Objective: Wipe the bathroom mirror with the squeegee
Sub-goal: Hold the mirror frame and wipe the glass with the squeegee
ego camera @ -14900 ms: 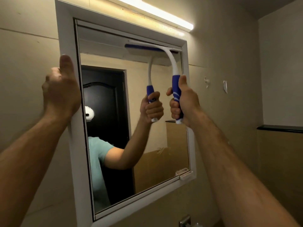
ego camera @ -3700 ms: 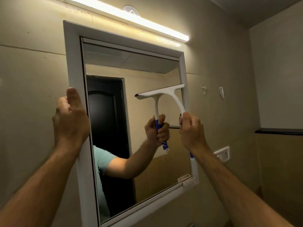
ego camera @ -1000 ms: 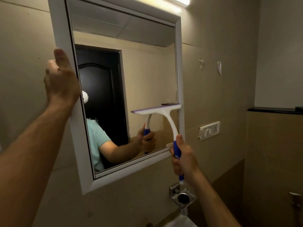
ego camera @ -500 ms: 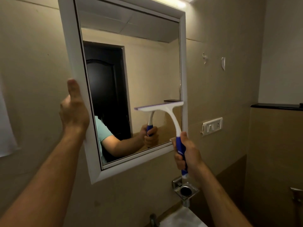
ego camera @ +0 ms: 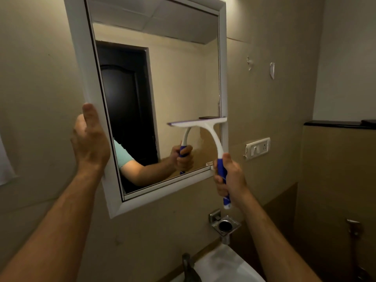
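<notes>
Right hand (ego camera: 231,181) is wrapped round the squeegee (ego camera: 205,130) handle while left hand (ego camera: 89,141) clutches the mirror (ego camera: 87,64) frame's edge, blade lying crosswise above the right fist against the lower right glass, so probably drag down next.

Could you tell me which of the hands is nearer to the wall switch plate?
Right. The right hand grips the squeegee handle just left of and below the switch plate; the left hand holds the mirror frame's far left edge.
</notes>
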`<state>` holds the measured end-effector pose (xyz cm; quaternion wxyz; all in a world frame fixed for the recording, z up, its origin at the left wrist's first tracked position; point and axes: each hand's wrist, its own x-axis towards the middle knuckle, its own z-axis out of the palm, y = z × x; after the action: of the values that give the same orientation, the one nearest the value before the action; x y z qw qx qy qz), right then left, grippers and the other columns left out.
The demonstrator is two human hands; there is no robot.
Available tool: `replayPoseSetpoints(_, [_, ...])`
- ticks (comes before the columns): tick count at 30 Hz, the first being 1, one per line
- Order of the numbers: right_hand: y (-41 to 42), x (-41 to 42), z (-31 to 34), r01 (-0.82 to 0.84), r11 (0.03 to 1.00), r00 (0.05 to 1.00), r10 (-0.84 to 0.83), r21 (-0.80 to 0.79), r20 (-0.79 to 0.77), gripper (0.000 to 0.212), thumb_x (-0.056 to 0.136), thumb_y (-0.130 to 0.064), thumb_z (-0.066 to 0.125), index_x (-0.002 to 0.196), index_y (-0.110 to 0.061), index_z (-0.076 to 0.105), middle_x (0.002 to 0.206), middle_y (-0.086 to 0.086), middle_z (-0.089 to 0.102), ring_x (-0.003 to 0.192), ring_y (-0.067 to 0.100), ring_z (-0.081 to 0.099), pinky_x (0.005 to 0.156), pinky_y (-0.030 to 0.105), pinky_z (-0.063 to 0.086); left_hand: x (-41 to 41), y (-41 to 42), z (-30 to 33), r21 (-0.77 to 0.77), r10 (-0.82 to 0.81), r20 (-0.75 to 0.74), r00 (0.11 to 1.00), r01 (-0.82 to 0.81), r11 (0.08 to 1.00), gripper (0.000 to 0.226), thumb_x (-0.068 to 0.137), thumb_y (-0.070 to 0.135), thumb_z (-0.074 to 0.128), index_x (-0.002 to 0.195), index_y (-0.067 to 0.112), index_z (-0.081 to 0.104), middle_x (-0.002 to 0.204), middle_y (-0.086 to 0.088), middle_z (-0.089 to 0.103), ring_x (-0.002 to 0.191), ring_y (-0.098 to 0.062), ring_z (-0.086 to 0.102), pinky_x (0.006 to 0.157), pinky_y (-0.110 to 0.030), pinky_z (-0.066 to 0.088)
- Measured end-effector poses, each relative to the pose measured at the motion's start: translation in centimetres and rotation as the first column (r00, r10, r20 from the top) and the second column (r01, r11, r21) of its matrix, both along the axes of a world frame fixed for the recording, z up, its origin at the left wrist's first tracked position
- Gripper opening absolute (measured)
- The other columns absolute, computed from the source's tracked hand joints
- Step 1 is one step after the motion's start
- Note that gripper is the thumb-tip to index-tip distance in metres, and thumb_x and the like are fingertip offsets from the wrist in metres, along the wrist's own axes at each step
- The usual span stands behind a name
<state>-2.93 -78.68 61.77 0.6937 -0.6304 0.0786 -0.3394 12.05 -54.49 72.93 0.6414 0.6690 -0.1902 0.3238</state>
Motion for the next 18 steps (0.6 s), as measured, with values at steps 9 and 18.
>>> replayPoseSetpoints(9, [0.7,-1.3,-1.6,0.061,0.996,0.998,-0.063,-0.072,-0.032,0.046,0.100,-0.049,0.030,0.086,-0.012,0.054,0.052,-0.004,0.043,0.039,0.008,0.034,0.035,0.021,0.031,0.9,0.1,-0.5,0.004,0.030,0.062,0.998,-0.030,1.000,0.048,0.095,0.061,0.018,0.070,0.027,0.041,0.084,-0.010,0.052,0.077,-0.022,0.047,0.067,-0.034,0.033])
replayPoseSetpoints(18, [1.4,0.4,-4.4,0.089,0.996,0.992,-0.089,0.006,-0.086,0.049,0.097,-0.056,0.031,0.082,-0.015,0.053,0.052,-0.006,0.044,0.039,0.008,0.036,0.037,0.021,0.031,1.0,0.2,-0.4,-0.025,0.012,0.068,0.998,-0.011,1.000,0.064,0.096,0.059,0.019,0.097,0.009,0.058,0.086,-0.009,0.054,0.079,-0.021,0.048,0.068,-0.030,0.031])
